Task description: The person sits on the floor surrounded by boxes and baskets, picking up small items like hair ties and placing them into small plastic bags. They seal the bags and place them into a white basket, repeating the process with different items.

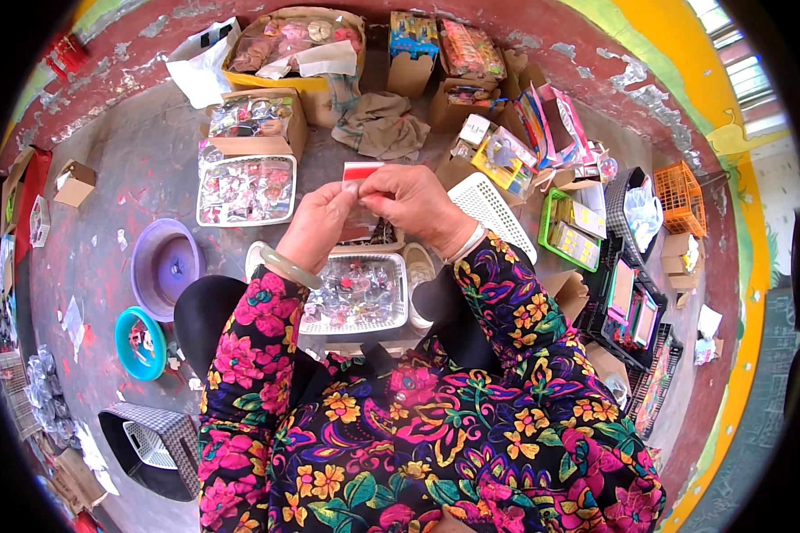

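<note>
My left hand (pixel 323 220) and my right hand (pixel 420 206) meet in front of me, fingertips pinched together. Between them is a small flat red-and-white card (pixel 359 171); its lower part is hidden behind my fingers, so I cannot tell whether a bag hangs from it. Below my hands, a white plastic basket (pixel 406 293) full of small clear packets sits between my feet. Part of a cardboard box (pixel 375 240) shows just beyond that basket, mostly covered by my hands.
Ahead on the left, another white basket (pixel 202 197) holds packets beside a filled cardboard box (pixel 298 133). Purple (pixel 140 266) and teal (pixel 122 342) basins stand left. An upturned-looking white perforated basket (pixel 493 213), a green basket (pixel 545 213) and black crates (pixel 609 266) crowd the right.
</note>
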### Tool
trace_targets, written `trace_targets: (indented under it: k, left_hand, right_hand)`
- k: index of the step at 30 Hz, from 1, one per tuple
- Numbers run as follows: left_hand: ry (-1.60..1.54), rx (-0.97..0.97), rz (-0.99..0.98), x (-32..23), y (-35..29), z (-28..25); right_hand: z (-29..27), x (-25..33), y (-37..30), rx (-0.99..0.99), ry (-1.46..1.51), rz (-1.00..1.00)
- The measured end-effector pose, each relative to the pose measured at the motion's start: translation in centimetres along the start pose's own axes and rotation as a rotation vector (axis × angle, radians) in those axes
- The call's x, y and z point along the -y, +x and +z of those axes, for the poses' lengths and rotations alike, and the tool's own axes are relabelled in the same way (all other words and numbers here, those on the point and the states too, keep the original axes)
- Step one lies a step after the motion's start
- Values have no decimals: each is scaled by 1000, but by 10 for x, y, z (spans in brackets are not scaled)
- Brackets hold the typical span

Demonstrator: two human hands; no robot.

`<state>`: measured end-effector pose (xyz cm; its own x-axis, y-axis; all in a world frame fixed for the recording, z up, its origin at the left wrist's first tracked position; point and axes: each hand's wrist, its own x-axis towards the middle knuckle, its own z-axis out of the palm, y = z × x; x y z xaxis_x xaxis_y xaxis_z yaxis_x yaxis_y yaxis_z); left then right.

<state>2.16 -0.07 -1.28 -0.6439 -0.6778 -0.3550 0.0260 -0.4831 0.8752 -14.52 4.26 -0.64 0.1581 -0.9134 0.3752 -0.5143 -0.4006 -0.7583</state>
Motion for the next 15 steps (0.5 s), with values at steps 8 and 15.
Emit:
trace_targets:
  k: [8,15]
  left_hand:
    - [-2,30,-36,-6,-2,0]
    - [125,21,-75,-13,-8,0]
  right_hand:
    - [2,-7,-3,-170,362,298]
    - [-5,2,-1,-112,490,451]
